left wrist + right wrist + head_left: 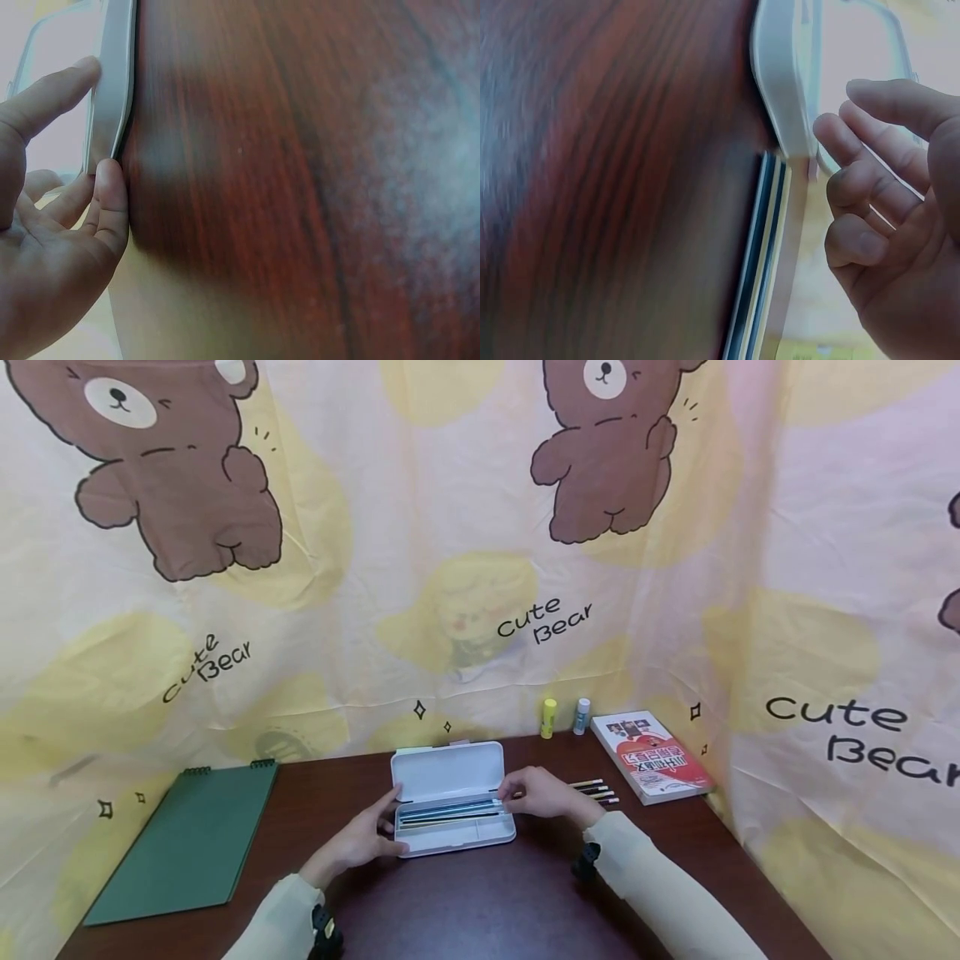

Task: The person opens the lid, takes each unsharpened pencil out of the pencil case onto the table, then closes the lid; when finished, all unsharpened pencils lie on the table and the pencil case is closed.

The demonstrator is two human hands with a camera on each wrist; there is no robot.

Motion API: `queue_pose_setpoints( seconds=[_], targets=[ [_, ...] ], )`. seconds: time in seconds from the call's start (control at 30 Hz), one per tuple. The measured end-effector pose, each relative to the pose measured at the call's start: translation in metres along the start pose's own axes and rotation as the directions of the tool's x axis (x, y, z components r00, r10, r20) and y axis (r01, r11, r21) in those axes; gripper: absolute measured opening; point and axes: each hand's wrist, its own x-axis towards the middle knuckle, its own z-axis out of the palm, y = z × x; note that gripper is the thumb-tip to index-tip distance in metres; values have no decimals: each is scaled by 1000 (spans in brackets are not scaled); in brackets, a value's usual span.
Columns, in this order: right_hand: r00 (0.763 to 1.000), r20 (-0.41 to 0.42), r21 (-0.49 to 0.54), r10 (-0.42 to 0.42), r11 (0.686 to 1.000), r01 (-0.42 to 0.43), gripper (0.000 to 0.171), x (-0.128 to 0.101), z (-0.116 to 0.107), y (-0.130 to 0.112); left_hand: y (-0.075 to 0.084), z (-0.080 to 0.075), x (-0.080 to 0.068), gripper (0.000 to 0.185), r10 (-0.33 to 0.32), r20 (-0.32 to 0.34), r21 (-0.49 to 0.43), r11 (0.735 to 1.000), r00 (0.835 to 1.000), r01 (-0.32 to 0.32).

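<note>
A white pencil case (495, 835) lies on the dark wooden table with its lid (447, 772) raised. Several pencils (448, 815) lie lengthwise in its rear compartment; its front part is bare. My left hand (360, 837) grips the case's left end, thumb on the front rim and fingers along the side wall (112, 82). Over the right end of the case hovers my right hand (546, 793). Its fingers (855, 187) are loosely bent, thumb apart from them, and nothing shows between them. Just right of the case, more pencils (596, 791) lie on the table, partly behind the right hand.
A green spiral-bound pad (187, 843) lies at the left. At the back stand a yellow glue stick (549, 718) and a white-capped blue one (582, 717). A thick red-and-white book (652, 756) lies at the right. Bear-printed cloth (360, 635) hangs behind and beside the table.
</note>
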Motion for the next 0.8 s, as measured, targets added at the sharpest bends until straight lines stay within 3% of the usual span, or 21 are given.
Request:
queue_pose_setpoints(
  seconds=[0.13, 0.37, 0.8],
  targets=[
    [999, 20, -35, -32, 999, 33, 14, 5, 8, -8, 0, -1, -1, 107, -2, 0, 8, 1000, 1000, 2],
    [999, 41, -48, 19, 999, -17, 15, 11, 17, -14, 1, -1, -1, 106, -9, -1, -4, 1000, 1000, 9],
    [998, 55, -112, 16, 994, -10, 11, 15, 20, -19, -1, 0, 1, 106, -16, 2, 14, 1000, 1000, 16]
  ],
)
